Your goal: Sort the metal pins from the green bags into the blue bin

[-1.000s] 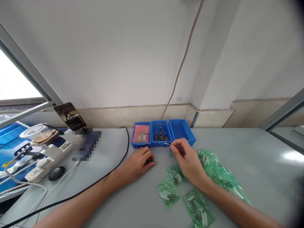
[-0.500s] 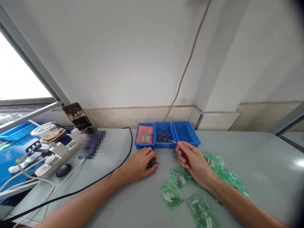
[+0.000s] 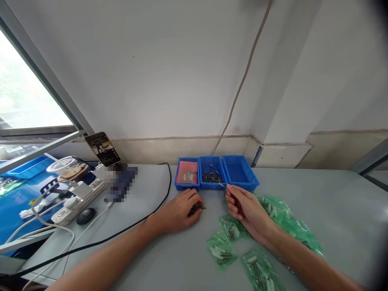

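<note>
Beside the left blue bin, my left hand (image 3: 183, 208) rests on the table, curled round several dark metal pieces (image 3: 197, 208) that poke out by the thumb. My right hand (image 3: 242, 204) pinches a thin metal piece (image 3: 222, 185) between thumb and fingertips, at the front edge of the middle bin. That middle blue bin (image 3: 213, 186) holds a pile of dark metal pieces (image 3: 211, 176). A pink packet (image 3: 187, 171) lies in the left blue bin (image 3: 187, 187). The right blue bin (image 3: 239, 171) shows nothing inside.
Green plastic bags (image 3: 222, 249) of metal and white pieces lie around my right forearm. A black cable (image 3: 130, 227) crosses under my left forearm. At the left are a power strip (image 3: 65, 210), a black mouse-like object (image 3: 86, 216) and a propped phone (image 3: 103, 148).
The whole view has shifted slightly, so bins and bags appear a little further right. My right hand sits slightly lower against the bins, still pinching the thin piece.
</note>
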Demonstrator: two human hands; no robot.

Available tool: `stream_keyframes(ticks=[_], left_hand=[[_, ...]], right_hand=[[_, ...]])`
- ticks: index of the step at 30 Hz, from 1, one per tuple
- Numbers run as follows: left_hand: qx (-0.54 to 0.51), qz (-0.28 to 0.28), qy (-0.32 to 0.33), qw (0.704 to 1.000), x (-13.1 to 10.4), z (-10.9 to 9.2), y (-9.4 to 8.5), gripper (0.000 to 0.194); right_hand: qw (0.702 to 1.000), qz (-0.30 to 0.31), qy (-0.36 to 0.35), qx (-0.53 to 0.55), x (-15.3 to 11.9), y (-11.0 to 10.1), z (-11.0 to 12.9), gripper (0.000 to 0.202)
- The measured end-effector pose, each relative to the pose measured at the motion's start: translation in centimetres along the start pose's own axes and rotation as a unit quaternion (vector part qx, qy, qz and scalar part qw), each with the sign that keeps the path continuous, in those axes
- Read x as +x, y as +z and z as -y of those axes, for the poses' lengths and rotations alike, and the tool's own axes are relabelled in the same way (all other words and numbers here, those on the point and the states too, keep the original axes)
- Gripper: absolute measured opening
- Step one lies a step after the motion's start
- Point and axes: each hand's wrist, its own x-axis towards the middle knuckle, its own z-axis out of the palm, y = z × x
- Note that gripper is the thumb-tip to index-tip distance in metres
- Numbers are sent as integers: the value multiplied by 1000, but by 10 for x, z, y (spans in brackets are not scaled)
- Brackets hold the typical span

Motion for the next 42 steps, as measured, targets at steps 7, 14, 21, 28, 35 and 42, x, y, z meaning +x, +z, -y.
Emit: stream_keyframes(ticks=[7, 14, 21, 28, 35, 42], left_hand=[[-20, -5, 12, 1000, -1, 2, 2, 12], [-31, 1, 23, 999, 1, 2, 2, 18], [-38, -5, -9, 999, 1, 2, 2, 12], [-44, -9, -38, 998, 1, 2, 4, 12], [-30, -9, -37, 999, 1, 3, 5, 12], [-32, -16, -32, 999, 1, 5, 6, 14]], right_hand=[[996, -11, -39, -74, 0, 3, -2, 42], [996, -32, -54, -65, 5, -1, -7, 41], [996, -41, -62, -58, 6, -2, -9, 43], [995, -52, -61, -54, 7, -1, -7, 46], [994, -61, -64, -70, 6, -1, -7, 45], [982, -24, -118, -144, 5, -2, -6, 41]])
